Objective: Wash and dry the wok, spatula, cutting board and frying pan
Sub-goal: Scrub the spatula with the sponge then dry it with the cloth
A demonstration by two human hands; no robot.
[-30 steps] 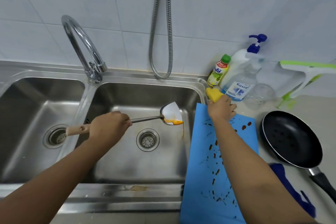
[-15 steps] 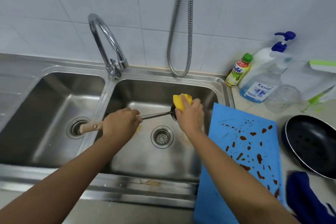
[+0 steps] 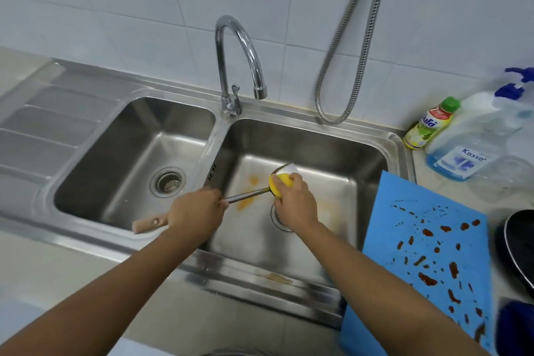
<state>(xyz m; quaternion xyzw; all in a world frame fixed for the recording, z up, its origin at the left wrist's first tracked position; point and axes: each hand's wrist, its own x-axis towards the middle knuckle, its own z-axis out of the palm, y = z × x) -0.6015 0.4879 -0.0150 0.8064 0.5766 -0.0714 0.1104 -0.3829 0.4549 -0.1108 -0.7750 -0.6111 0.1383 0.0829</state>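
Over the steel sink, the left hand grips the wood-handled metal spatula while the right hand pinches a soft yellow sponge against its blade.

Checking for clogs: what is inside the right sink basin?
Orange sauce stains on its steel floor, plus the metal spatula under a yellow sponge. The right hand covers most of the drain.

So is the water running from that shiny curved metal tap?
Off, it seems: no stream falls from the spout of the shiny curved metal tap into the steel right sink basin below.
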